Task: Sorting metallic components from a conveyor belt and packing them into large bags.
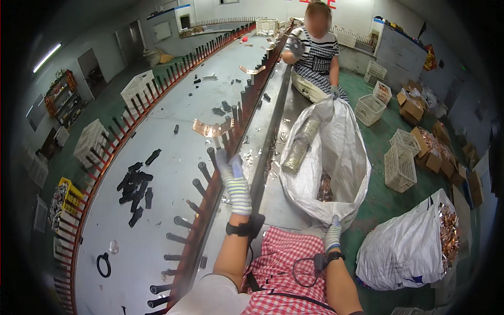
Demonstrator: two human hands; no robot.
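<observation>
A long grey worktable (173, 157) sweeps away in a curve, its surface smooth and dull, edged on both sides by red rails set with rows of black cylindrical pegs (202, 170). Beside it runs a narrower metal trough (273, 131) littered with small shiny scraps.

To the right of the trough sits a big white woven sack (341, 152), slack and crumpled, its mouth held wide. Inside it lie a cylindrical bundle wrapped in clear film (300, 147) and, lower down, a heap of copper-coloured scrap (325, 186). A second white sack (407, 247) stands on the green floor just to the right, copper scrap spilling at its open side. White plastic lattice crates (400, 167) and brown cardboard boxes (433, 152) stand beyond.

A person in a striped top and checked apron (315, 58) sits at the far side, one gloved hand on the sack's far rim.

The left hand (232, 178) — in a knitted striped glove — reaches forward over the near peg rail, fingers together and stretched out; whether it touches a peg cannot be told. The right hand (333, 233), gloved the same, is closed on the sack's near rim — pinching the cloth.

On the table lie bent copper strips (211, 127), a cluster of short black sleeves (135, 186) and a black ring (103, 264).
</observation>
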